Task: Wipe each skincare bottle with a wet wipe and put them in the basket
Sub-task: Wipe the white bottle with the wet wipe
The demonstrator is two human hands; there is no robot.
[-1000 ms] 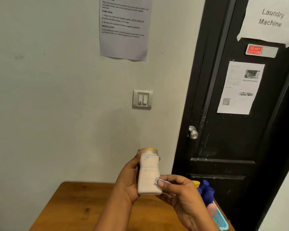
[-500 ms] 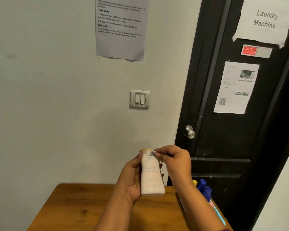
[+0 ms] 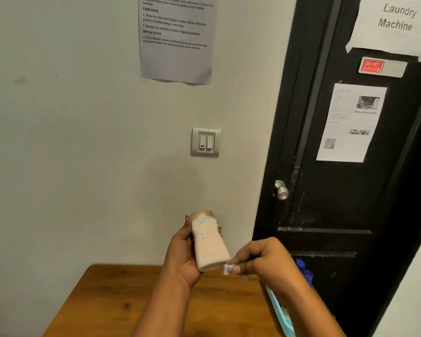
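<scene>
My left hand point(image 3: 181, 257) grips a cream-coloured skincare bottle point(image 3: 210, 244) with a gold cap, held upright and slightly tilted above the wooden table point(image 3: 122, 302). My right hand point(image 3: 263, 257) pinches a small crumpled wet wipe point(image 3: 229, 268) at the bottle's lower right corner. A light blue basket point(image 3: 281, 312) stands at the table's right edge, mostly hidden behind my right forearm. A blue bottle top point(image 3: 304, 269) shows above the basket.
A pale wall with a light switch point(image 3: 206, 142) and a printed sheet point(image 3: 176, 40) rises behind the table. A black door point(image 3: 338, 190) with a metal knob point(image 3: 281, 190) stands on the right, close to the basket.
My right hand has slid the wipe from the bottle's cap down to its base. The bottle now tilts a little to the left at the top.
</scene>
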